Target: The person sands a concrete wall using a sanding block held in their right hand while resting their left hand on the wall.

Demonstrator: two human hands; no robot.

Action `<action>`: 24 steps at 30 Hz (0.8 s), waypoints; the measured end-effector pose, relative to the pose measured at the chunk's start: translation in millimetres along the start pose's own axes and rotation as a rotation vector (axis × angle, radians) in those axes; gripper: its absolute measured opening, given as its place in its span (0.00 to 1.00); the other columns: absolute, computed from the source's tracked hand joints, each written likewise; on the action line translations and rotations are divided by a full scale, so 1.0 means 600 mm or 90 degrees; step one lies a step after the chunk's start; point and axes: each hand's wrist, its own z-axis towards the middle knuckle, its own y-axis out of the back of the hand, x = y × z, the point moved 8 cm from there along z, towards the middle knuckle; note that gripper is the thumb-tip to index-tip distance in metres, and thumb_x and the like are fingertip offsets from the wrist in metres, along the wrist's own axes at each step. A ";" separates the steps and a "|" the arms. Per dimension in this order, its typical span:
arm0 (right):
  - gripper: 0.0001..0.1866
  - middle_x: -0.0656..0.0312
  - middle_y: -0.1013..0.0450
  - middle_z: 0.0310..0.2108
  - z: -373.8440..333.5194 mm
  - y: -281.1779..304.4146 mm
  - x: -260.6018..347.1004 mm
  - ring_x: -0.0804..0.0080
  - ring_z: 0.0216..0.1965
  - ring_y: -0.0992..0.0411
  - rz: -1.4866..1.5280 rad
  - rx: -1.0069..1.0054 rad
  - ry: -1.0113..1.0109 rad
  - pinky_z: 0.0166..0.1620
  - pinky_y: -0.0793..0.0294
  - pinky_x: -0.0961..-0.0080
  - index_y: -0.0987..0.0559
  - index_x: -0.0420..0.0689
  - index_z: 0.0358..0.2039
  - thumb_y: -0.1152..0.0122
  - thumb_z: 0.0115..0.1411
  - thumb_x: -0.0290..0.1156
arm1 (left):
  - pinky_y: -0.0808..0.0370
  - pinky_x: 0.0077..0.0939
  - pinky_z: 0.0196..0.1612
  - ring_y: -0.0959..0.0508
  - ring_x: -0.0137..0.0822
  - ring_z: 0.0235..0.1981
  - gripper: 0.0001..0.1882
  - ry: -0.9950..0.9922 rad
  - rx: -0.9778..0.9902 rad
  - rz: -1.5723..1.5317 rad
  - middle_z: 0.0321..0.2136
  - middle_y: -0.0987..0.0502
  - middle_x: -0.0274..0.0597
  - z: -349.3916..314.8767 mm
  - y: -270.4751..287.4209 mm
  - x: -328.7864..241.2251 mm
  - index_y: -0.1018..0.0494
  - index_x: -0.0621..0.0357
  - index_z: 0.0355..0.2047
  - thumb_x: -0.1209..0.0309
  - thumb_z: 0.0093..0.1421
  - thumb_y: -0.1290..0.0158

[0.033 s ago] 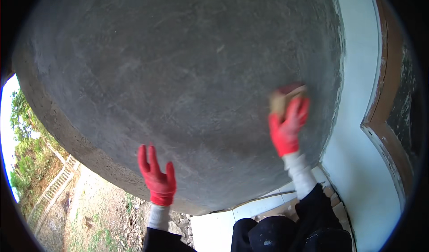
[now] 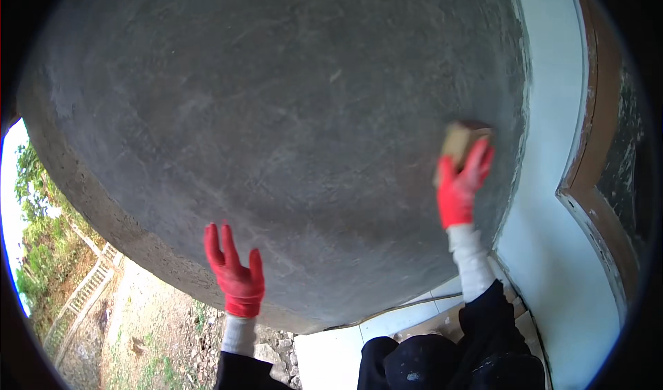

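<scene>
Change since the earlier frame: none visible; both hands sit as before.

Head view, item one: right hand [image 2: 459, 186], red-gloved, fingers clamped over a tan sponge block [image 2: 457, 143], pressing it flat on the grey plastered wall [image 2: 290, 127], apparently to rub it.

Item two: left hand [image 2: 236, 274], fingers spread, palm against the wall's lower edge, likely bracing.

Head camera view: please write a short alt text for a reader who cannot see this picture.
A right hand in a red glove presses a tan block against a grey plastered wall. The left hand, also red-gloved, lies open with spread fingers low on the same wall. A white wall stands at right.
</scene>
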 end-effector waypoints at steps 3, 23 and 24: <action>0.49 0.33 0.58 0.72 0.050 0.020 -0.077 0.32 0.68 0.49 0.184 -0.038 -0.244 0.66 0.39 0.47 0.47 0.43 0.74 0.30 0.58 0.35 | 0.44 0.58 0.71 0.44 0.61 0.72 0.39 -0.100 -0.004 0.073 0.71 0.43 0.60 0.038 -0.020 -0.028 0.37 0.61 0.69 0.64 0.59 0.39; 0.48 0.37 0.56 0.71 0.016 0.048 -0.200 0.37 0.69 0.49 0.012 -0.003 -0.058 0.66 0.39 0.49 0.45 0.42 0.73 0.30 0.56 0.32 | 0.52 0.80 0.68 0.49 0.72 0.72 0.40 -0.493 0.066 0.287 0.72 0.46 0.55 0.141 -0.161 -0.088 0.42 0.56 0.71 0.46 0.65 0.50; 0.47 0.35 0.57 0.70 -0.044 0.028 -0.158 0.36 0.69 0.51 -0.061 0.063 0.026 0.65 0.40 0.45 0.43 0.39 0.72 0.29 0.56 0.34 | 0.52 0.80 0.69 0.50 0.71 0.72 0.40 -0.494 0.062 0.300 0.72 0.47 0.55 0.139 -0.161 -0.088 0.44 0.55 0.72 0.45 0.67 0.54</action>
